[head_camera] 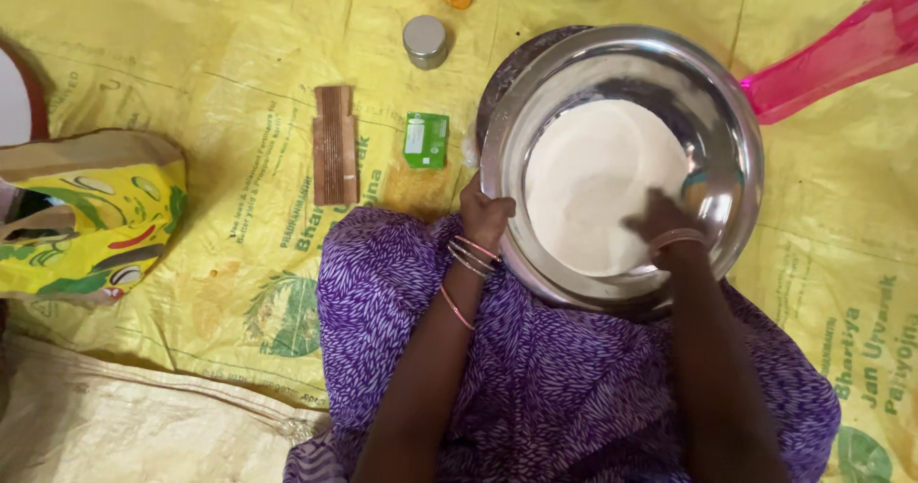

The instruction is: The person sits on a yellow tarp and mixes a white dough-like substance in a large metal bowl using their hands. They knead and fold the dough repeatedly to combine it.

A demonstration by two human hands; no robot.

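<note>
Yellow printed woven sacking (239,81) covers the floor, carrying a wide round steel bowl (727,129) of white flour (588,186) against the person's purple lap. Left hand (485,213) clasps the bowl's near rim; right hand (665,223) rests in the flour, blurred, its grip unclear.

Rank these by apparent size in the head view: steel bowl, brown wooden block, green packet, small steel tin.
1. steel bowl
2. brown wooden block
3. green packet and small steel tin: they look nearly alike, so I cannot rank them.

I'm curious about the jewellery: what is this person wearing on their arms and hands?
The arms are bare, with no sleeves in view. The left hand has several thin pink and silver bangles at the wrist, plus one higher up the forearm. The right hand has a pinkish bangle at its wrist.
</note>
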